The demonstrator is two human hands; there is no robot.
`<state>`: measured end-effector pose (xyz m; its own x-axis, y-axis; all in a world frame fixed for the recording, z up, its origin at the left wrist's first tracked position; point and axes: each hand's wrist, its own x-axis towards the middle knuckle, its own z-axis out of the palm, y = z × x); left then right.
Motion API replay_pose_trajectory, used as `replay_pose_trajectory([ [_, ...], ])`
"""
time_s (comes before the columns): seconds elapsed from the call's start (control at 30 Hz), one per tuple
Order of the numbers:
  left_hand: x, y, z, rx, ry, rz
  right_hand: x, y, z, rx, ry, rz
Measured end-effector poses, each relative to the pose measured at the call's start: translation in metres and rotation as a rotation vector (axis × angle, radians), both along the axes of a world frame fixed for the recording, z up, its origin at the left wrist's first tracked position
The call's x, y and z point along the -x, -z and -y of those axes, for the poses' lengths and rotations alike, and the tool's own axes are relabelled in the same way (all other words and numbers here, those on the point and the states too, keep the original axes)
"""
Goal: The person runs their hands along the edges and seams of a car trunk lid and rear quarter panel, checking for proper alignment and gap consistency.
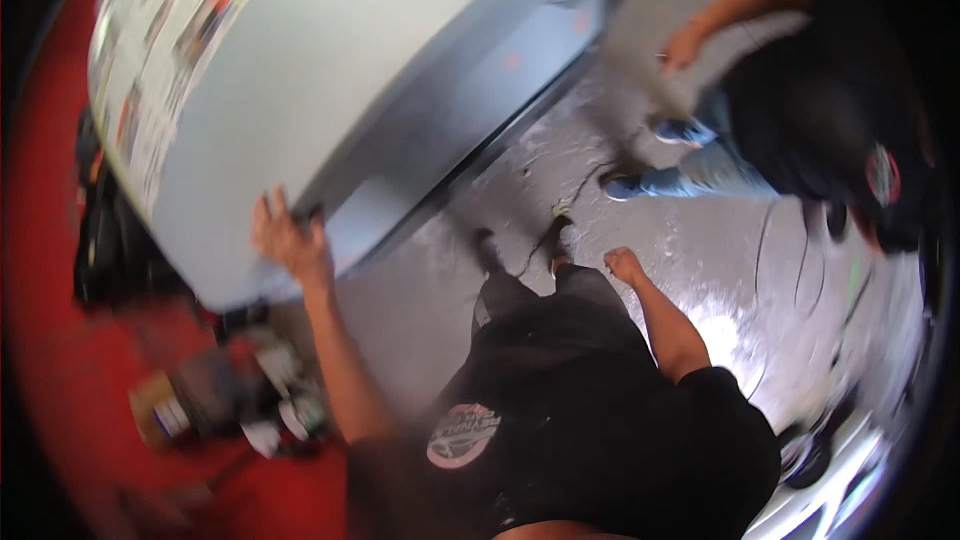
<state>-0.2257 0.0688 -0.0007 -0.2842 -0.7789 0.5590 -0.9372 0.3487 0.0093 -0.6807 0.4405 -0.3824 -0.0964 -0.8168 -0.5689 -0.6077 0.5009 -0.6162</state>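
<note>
A large pale grey vehicle body panel [290, 50] fills the upper left, its lower side curving down toward the floor. My left hand [292, 240] lies against the panel's near corner with fingers spread, gripping nothing. A small dark patch shows just beside its thumb. My right hand [624, 265] hangs apart from the panel, over the floor in front of my body. The fingers of that hand are curled in, and blur hides whether anything is inside them.
Another person [820, 80] in a dark shirt and jeans stands at the upper right, one arm reaching toward the panel. Cables [765, 250] trail over the shiny grey floor [700, 230]. Boxes and cluttered items [225, 390] sit on the red surface at lower left.
</note>
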Motion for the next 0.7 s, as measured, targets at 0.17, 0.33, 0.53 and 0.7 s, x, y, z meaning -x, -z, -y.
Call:
replay_pose_trajectory([
  [0.17,0.024,0.01,0.021,-0.051,0.019,-0.086,0.037,0.049,-0.022,-0.14,0.166,0.25],
  [0.33,0.017,-0.001,0.003,-0.025,-0.122,-0.069,0.051,0.042,0.044,-0.243,0.042,0.294],
  [0.53,0.013,-0.005,-0.011,-0.012,-0.126,-0.176,-0.034,-0.078,0.189,0.24,-0.443,-0.002],
  [0.7,-0.006,0.011,-0.048,-0.055,0.151,-0.384,-0.178,-0.221,0.256,0.494,-0.382,0.098],
])
